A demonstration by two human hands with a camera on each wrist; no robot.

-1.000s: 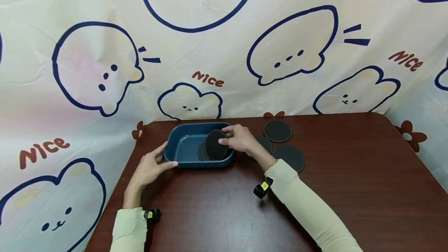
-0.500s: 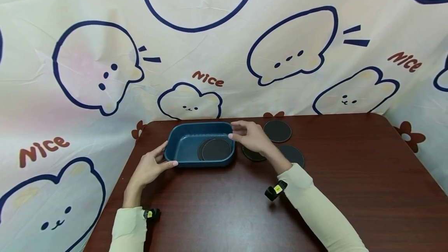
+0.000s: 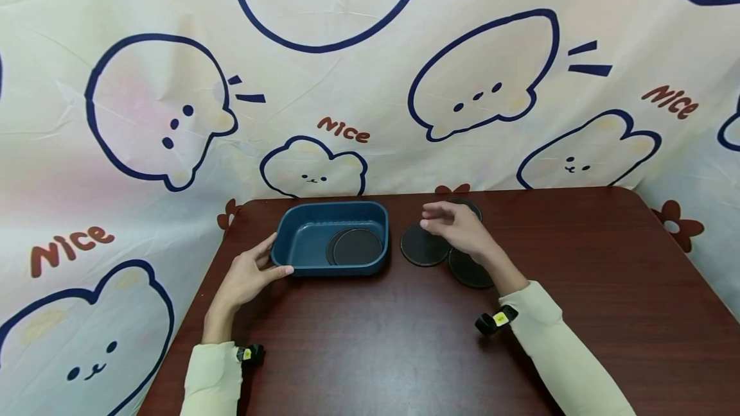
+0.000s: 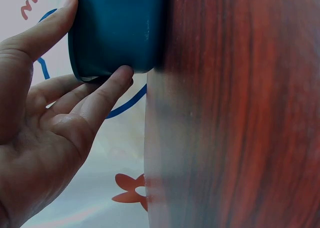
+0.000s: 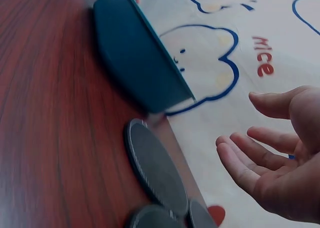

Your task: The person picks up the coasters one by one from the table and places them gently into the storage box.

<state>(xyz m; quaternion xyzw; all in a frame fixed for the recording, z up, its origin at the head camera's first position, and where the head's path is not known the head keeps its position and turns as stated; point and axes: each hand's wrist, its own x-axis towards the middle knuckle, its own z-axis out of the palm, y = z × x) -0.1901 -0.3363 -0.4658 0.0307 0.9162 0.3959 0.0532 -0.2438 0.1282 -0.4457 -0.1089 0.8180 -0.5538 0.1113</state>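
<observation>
Pale cream left sleeve [image 3: 212, 374] and right sleeve [image 3: 569, 352] were worn long, lightly creased | black left wrist camera [image 3: 257, 356] and black right wrist camera [image 3: 487, 324] were worn, each marked by a small yellow label [image 3: 501, 319] | left hand [image 3: 247, 279] and right hand [image 3: 462, 228] were seen bare

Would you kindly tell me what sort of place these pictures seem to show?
Probably an indoor spot set up for recording, though the wider room is out of view: a cartoon-bear backdrop stands behind a dark wood-grain table, and small black devices sit at both wrists.
</observation>
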